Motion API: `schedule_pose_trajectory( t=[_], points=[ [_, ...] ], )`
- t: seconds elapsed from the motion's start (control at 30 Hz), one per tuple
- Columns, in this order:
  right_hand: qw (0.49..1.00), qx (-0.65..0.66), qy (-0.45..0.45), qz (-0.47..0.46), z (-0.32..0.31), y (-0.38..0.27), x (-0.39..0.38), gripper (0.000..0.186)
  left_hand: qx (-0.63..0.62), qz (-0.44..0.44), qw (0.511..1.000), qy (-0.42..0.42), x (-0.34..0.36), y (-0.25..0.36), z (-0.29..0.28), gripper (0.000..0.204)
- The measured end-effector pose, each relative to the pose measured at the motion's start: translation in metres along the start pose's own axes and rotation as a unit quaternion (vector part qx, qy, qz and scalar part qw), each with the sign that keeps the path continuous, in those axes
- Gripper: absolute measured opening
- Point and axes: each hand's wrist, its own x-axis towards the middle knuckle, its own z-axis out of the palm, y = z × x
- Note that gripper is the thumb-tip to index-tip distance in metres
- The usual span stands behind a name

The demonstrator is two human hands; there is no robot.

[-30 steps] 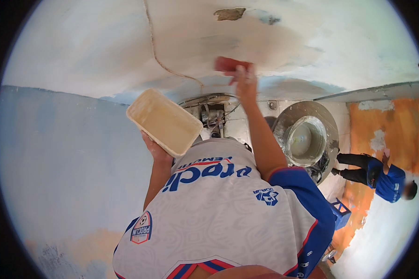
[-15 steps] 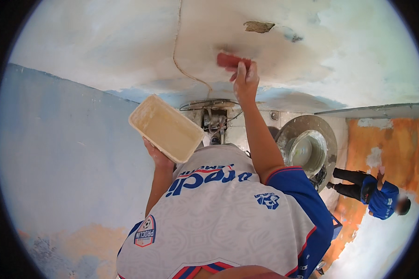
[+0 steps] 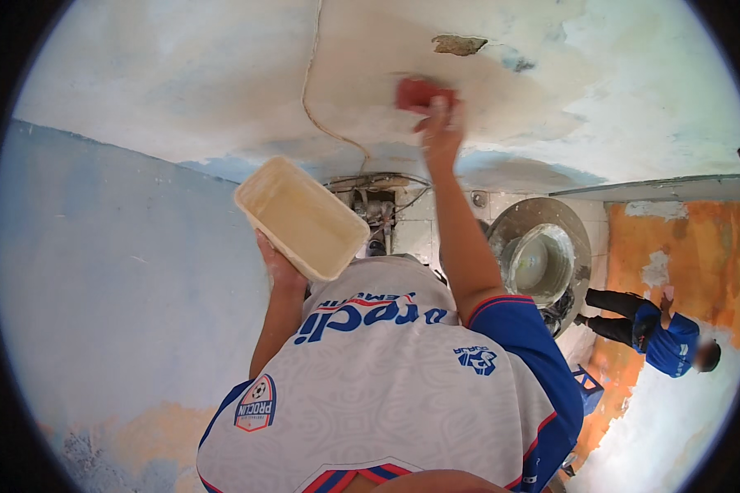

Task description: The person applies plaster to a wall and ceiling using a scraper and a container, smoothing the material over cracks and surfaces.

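Note:
My left hand grips a cream rectangular tub from beneath and along its side. The tub is tilted, and pale residue coats its inside. My right hand, smeared by motion, is closed around a flat red putty spreader. The spreader is at the pale, patchy wall in front of me; blur hides whether its edge touches. White smears show on the fingers of my right hand. A brown chipped hole in the wall lies just beyond the spreader.
A thin cable runs along the wall to a recess with pipes. Right of me stands a round basin with a pale bucket in it. A person in a blue shirt works by an orange wall. A bluish wall rises at left.
My right hand and the spreader have shifted slightly right, and the spreader's broad face shows more. The tub has moved a little right and up in the picture. The other person's arm has shifted.

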Motion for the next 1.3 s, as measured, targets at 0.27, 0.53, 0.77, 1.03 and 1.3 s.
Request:
schedule_pose_trajectory(
  t=[0.27,0.53,0.77,1.03,1.3],
  points=[
    [0.998,-0.034,0.036,0.048,-0.093,0.007,-0.018,0.033,-0.033,0.029,0.998,-0.049,-0.014,0.006,0.000,0.055],
    [0.996,0.062,0.063,-0.001,-0.058,0.036,0.009,0.025,0.013,0.057,0.998,-0.028,-0.025,0.013,0.015,0.055],
    [0.997,0.043,0.002,0.068,-0.086,0.029,-0.026,0.024,-0.038,0.012,0.997,-0.071,-0.029,0.001,0.009,0.056],
    [0.998,0.039,0.051,0.024,-0.131,0.019,0.012,0.025,-0.026,-0.002,0.999,-0.028,-0.026,-0.006,0.006,0.054],
    [0.992,-0.026,-0.107,-0.052,-0.007,0.053,-0.011,0.023,-0.018,-0.015,0.998,-0.052,-0.021,-0.010,0.020,0.054]
  ],
)
